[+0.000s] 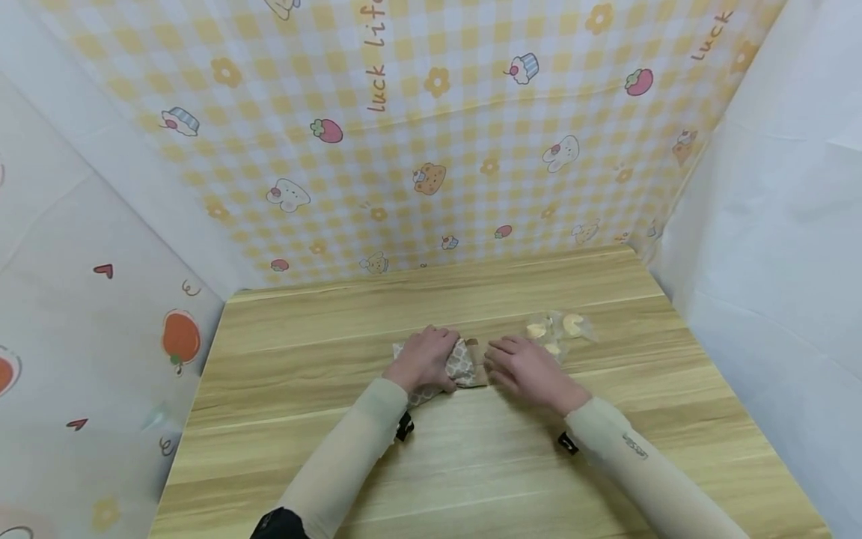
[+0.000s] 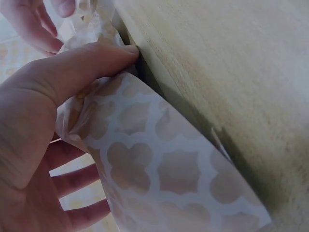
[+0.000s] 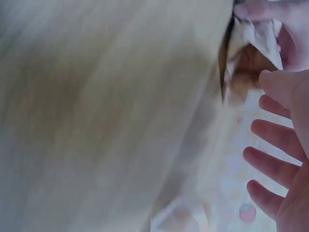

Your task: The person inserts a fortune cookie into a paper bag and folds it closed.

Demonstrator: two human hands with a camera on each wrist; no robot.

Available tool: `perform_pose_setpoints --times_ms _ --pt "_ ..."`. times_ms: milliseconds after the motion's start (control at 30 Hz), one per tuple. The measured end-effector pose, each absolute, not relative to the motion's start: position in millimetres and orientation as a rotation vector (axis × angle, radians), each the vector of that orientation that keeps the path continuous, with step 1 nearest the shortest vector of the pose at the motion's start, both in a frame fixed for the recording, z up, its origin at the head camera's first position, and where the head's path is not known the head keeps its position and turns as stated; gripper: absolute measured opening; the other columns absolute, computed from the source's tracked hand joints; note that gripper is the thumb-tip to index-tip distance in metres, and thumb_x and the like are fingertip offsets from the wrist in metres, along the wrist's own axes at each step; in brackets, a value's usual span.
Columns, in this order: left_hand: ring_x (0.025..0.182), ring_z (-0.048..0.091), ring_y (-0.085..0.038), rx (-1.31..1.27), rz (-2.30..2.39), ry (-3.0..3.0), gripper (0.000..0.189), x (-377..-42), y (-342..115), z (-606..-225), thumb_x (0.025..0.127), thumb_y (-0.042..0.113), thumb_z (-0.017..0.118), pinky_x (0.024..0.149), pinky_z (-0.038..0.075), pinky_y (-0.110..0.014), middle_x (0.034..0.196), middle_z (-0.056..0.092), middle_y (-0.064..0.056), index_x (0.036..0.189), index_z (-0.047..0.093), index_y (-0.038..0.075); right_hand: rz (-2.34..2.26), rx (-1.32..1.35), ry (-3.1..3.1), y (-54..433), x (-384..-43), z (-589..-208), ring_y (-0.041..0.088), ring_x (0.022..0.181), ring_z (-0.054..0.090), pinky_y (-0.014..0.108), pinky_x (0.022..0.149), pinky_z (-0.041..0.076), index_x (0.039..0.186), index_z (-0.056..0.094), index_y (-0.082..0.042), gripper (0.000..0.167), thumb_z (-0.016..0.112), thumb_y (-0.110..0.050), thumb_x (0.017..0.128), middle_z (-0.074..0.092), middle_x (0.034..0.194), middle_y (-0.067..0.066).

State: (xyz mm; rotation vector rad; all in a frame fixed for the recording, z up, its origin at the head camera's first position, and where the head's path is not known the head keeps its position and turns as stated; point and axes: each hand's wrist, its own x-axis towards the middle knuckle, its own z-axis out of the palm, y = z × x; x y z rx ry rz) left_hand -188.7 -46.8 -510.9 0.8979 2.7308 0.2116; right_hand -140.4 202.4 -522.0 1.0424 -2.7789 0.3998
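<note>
White-and-tan patterned paper (image 1: 461, 362) lies crumpled on the wooden table, with a brown part (image 1: 475, 361) showing at its right end. My left hand (image 1: 426, 359) grips the paper, its thumb bent over the near side in the left wrist view, where a loose flap (image 2: 178, 171) hangs toward the camera. My right hand (image 1: 528, 372) is beside the brown end. In the right wrist view its fingers (image 3: 273, 162) are spread apart and hold nothing; whether the thumb touches the brown part (image 3: 248, 67) I cannot tell. Several small pale cookies (image 1: 572, 324) in clear wrappers lie behind the right hand.
The wood-grain table (image 1: 303, 359) meets a yellow checked cloth (image 1: 431, 135) at its back edge. White cloth walls (image 1: 761, 187) stand at both sides; the left one has printed fruit and hearts. Black straps (image 1: 569, 443) show at the wrists.
</note>
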Motion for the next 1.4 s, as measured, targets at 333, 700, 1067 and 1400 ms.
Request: perform_pose_setpoints --times_ms 333,700,1067,1400 --pt "0.109 0.062 -0.024 0.907 0.233 2.725 0.089 -189.9 -48.5 -515.2 0.070 0.046 0.097 0.092 0.057 -0.042 0.123 0.066 -0.002 0.143 0.055 0.016 0.503 1.008 -2.527 253.1 -144.2 -510.4 0.040 0.106 0.069 0.056 0.090 0.058 0.115 0.074 0.003 0.038 0.088 -0.002 0.080 0.072 0.116 0.023" --pt "0.113 0.063 -0.025 0.881 0.281 2.714 0.091 -190.4 -50.8 -519.3 0.070 0.042 0.097 0.095 0.057 -0.042 0.126 0.068 -0.003 0.144 0.053 0.014 0.421 1.070 -2.623 299.5 -137.4 -522.2 0.039 0.108 0.069 0.052 0.090 0.060 0.115 0.074 0.003 0.045 0.075 0.017 0.073 0.072 0.117 0.020" --pt "0.110 0.063 -0.023 0.885 0.345 2.698 0.085 -195.2 -53.7 -514.3 0.069 0.042 0.098 0.094 0.057 -0.041 0.123 0.069 0.000 0.139 0.056 0.016 0.296 1.036 -2.719 303.3 -140.7 -518.6 0.035 0.097 0.066 0.048 0.082 0.059 0.114 0.075 0.004 0.048 0.091 0.008 0.069 0.069 0.109 0.018" --pt "0.116 0.063 -0.025 0.901 0.315 2.692 0.082 -194.9 -53.9 -515.4 0.071 0.043 0.097 0.100 0.055 -0.042 0.127 0.068 -0.001 0.137 0.057 0.017 0.270 1.045 -2.806 308.8 -138.5 -517.2 0.033 0.101 0.068 0.049 0.087 0.059 0.119 0.075 -0.003 0.048 0.093 -0.008 0.074 0.074 0.110 0.013"
